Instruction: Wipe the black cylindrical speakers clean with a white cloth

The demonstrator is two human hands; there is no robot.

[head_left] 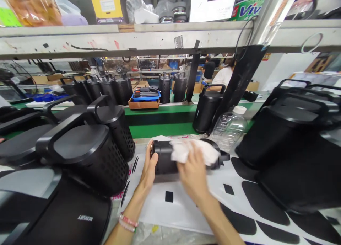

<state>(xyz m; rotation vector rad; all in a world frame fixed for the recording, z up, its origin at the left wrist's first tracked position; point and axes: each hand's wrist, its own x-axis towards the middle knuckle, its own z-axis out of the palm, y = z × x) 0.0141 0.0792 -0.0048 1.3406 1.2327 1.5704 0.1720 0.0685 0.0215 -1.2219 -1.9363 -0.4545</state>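
A black speaker [163,156] with a carry handle lies on its side on the white sheet in the middle. My left hand [149,166] grips its left end, the thumb toward me and the fingers behind it. Pressed on the speaker's upper side is a crumpled white cloth [207,152], held in my right hand [194,172], which is blurred by motion. The cloth covers part of the speaker, and its handle sticks out at the right. Small black squares [169,196] show on the white sheet [160,211] below.
Several black speakers with handles [80,143] crowd the left; others [290,131] stand at the right. A clear plastic bottle [229,127] is behind my right hand. Beyond runs a green conveyor belt [160,130]. A shelf [149,38] crosses overhead. A person [223,76] sits farther back.
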